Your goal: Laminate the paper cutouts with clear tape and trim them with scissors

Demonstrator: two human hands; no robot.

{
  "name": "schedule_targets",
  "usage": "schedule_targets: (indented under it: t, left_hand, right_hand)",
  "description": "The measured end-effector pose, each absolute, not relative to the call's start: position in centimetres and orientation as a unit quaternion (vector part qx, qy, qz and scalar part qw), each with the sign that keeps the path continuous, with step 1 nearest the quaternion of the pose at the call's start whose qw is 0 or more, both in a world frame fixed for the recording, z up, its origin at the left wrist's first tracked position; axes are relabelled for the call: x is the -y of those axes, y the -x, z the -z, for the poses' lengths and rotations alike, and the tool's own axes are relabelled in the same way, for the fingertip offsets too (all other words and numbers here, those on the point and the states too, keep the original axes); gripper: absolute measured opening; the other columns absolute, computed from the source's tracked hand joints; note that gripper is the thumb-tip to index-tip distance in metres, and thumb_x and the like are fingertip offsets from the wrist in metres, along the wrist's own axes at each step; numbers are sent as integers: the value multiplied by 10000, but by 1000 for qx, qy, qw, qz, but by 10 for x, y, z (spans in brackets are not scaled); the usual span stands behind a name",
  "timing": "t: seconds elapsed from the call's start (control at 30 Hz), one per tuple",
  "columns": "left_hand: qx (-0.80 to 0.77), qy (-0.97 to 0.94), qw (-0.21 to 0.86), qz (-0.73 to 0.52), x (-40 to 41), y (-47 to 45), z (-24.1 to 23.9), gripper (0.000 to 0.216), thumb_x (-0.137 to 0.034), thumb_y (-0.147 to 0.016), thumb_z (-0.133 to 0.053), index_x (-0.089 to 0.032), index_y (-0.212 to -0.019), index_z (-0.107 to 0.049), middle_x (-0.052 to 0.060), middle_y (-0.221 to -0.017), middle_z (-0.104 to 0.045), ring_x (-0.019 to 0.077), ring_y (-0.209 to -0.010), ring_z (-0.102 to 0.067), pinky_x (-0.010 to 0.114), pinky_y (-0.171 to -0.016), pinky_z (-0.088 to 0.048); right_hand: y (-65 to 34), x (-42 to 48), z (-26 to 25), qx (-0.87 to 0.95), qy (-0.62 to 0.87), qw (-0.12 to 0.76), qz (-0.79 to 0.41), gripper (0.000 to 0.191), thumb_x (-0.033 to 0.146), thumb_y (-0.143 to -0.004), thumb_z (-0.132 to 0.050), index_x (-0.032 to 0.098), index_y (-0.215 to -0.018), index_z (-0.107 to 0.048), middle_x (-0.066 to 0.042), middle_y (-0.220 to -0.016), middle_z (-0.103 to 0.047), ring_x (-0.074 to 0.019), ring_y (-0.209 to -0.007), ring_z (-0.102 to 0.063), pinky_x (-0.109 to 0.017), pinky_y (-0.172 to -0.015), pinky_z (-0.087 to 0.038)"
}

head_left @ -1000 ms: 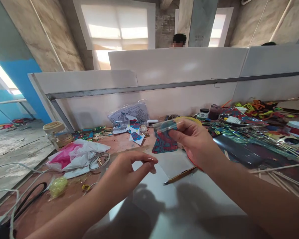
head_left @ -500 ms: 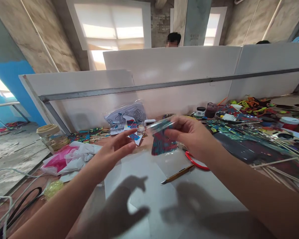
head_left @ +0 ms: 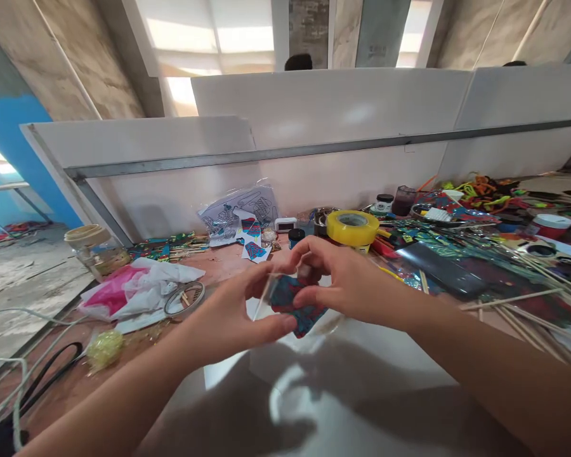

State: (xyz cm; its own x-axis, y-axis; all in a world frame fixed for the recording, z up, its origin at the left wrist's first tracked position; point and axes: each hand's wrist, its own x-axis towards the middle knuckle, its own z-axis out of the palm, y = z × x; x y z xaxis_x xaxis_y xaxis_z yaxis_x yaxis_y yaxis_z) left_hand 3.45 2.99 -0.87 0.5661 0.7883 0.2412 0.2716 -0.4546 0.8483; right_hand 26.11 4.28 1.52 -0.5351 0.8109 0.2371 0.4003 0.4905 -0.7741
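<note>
Both hands meet above a white sheet (head_left: pixel 361 381) on the table. My right hand (head_left: pixel 342 285) pinches a small blue and red patterned cutout (head_left: pixel 290 304) that seems to sit in a clear plastic sleeve. My left hand (head_left: pixel 233 317) has closed its thumb and fingers on the left edge of the same piece. The cutout hangs a little above the sheet. A roll of yellow tape (head_left: pixel 353 227) stands just beyond the hands.
White partition boards (head_left: pixel 314 127) close off the back of the table. A pink and white plastic bag (head_left: pixel 133 289) and a clear tape ring (head_left: pixel 184 298) lie at the left. Sticks, pipe cleaners, jars and a dark tray (head_left: pixel 438 270) crowd the right side. A person's head shows behind the partition.
My left hand rose and moved right to take hold of the cutout. My right hand lowered the piece toward the sheet. The view tilted down and the yellow tape came into sight.
</note>
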Motion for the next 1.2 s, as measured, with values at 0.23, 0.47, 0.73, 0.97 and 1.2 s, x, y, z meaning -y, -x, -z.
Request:
schedule_targets:
  t: [0.23,0.47,0.73,0.97,1.2]
  left_hand:
    - [-409,-789,331,-318,-20,-37,11,786,-433,-833,-770,-323,-1510,-386,81,-1275,-672,296,-1202,-630,491,-1061,-471]
    - [-447,-781,297,-320,-25,-41,16,430,-341,-899,-661,-306,-1321,-584,35,-1078,-744,269,-1017,-700,434,-918,-506]
    - [-451,-817,192,-304,-28,-41,11,148,-367,-891,-659,-256,-866,-753,14,-903,-779,233,-840,-695,343,-750,-482]
    - [-466,-769,245,-362,-37,-22,-9,171,-379,-849,-707,-235,-757,-720,-6,-777,-739,192,-787,-653,316,-756,-481]
    - [-516,-658,308,-454,-32,-6,-27,234,-436,-700,-797,-248,-791,-692,-12,-809,-749,197,-792,-655,298,-690,-483]
  right_hand:
    - [-263,-34,-7,891,352,224,-178,267,226,-898,-695,253,-1128,-561,-23,-1027,-700,-179,-832,-629,-262,-643,-389]
    - [-264,-35,-6,891,349,242,-156,164,250,-966,-627,275,-1124,-591,-22,-981,-719,-200,-817,-629,-288,-655,-384]
    - [-264,-35,-13,883,352,283,-128,269,236,-944,-674,273,-1193,-579,-4,-951,-737,-206,-859,-666,-329,-783,-431]
    - [-308,-46,-50,829,385,385,-129,201,402,-939,-653,256,-1077,-651,-30,-943,-732,-233,-867,-687,-324,-725,-490]
    - [-323,-72,-27,892,424,-24,-152,368,298,-787,-802,270,-1150,-751,-55,-1029,-740,-262,-867,-686,-309,-652,-440]
